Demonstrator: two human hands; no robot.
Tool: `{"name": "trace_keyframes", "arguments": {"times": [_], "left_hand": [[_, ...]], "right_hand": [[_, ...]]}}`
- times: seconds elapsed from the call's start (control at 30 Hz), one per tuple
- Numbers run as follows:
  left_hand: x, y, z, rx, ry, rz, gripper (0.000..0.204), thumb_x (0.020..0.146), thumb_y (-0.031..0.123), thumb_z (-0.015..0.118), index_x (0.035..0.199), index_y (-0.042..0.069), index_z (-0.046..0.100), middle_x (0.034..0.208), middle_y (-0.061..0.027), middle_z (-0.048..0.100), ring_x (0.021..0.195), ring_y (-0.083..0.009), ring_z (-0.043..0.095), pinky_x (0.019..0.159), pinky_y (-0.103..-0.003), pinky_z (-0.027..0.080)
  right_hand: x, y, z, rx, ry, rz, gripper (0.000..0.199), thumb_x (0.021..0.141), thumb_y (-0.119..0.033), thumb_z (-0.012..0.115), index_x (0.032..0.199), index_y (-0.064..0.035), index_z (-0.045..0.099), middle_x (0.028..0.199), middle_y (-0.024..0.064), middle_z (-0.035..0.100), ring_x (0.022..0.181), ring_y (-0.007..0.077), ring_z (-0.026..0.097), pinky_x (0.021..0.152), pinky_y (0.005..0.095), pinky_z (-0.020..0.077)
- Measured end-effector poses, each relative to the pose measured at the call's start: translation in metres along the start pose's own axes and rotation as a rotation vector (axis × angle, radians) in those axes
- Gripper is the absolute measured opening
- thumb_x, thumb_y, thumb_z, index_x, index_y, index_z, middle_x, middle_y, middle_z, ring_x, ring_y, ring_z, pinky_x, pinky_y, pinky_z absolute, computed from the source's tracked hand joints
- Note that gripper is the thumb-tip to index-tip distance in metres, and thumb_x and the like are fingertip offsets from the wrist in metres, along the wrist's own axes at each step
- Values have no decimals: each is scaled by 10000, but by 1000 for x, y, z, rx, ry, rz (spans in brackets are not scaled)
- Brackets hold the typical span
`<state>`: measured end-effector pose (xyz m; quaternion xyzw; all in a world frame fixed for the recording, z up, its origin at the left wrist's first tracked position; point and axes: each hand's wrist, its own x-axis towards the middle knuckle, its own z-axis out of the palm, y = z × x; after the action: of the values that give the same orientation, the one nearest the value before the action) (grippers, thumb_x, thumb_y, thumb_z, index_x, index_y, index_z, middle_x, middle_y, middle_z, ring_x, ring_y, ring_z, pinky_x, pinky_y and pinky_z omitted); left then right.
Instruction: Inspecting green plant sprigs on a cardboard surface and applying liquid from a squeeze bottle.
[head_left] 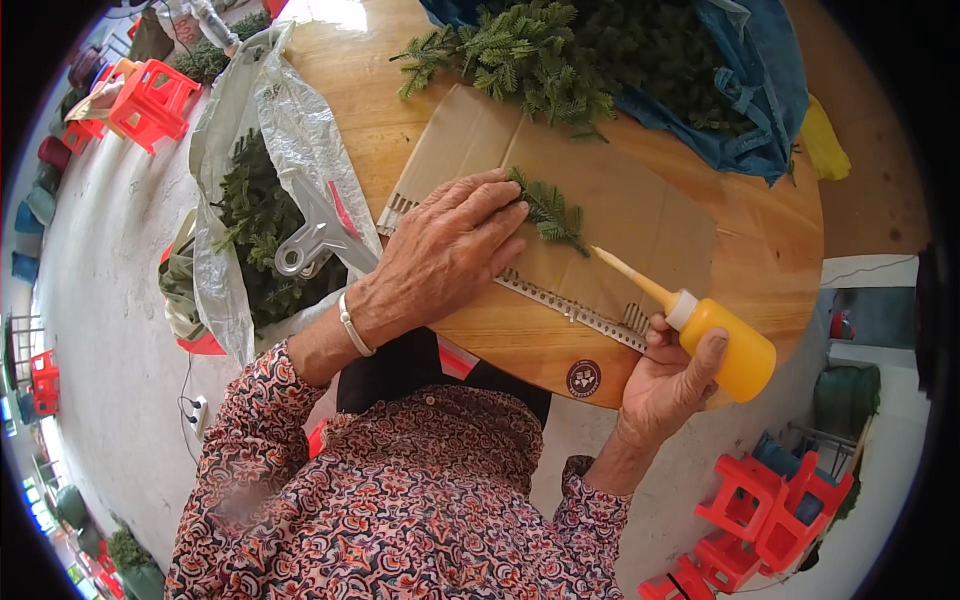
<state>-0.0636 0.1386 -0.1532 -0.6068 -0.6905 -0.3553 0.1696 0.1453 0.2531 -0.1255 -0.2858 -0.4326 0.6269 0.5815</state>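
My left hand (445, 245) rests over a flattened cardboard piece (630, 215) on the wooden table. Its fingers are closed on the base of a small green fir sprig (550, 212), whose other end points to the right. A yellow squeeze bottle (738, 352) with a long, narrow nozzle is gripped in my right hand (660, 385), near the table's front edge. The bottle lies tilted, and its nozzle tip is close to the sprig's right end. Whether the tip touches the sprig I cannot tell.
Fir branches (530, 60) spill from a blue bag (765, 100) at the table's back. Left of the round table (370, 60), a large metal clamp (325, 232) is by a clear plastic bag (290, 120) of greenery. Red stools (755, 500) stand on the floor at right.
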Motion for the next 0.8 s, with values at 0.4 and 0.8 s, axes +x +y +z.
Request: {"name": "trace_keyframes", "arguments": {"times": [0.4,0.8], "left_hand": [[0,1,0,-27,-10,-20,242,779,99,684,1004,12,662,1138,-82,607,1098,-257,584,888,-340,489],[6,-13,-1,-61,-1,6,176,789,70,656,958,21,663,1000,-82,603,876,-234,577,778,-334,486]], "right_hand": [[0,-7,-12,2,-18,15,366,879,-281,675,1111,-27,548,956,157,653,677,198,598,608,230,496],[14,-4,-24,218,-45,93,395,886,-262,663,1167,-26,516,1011,163,640,714,187,600,599,237,497]]}}
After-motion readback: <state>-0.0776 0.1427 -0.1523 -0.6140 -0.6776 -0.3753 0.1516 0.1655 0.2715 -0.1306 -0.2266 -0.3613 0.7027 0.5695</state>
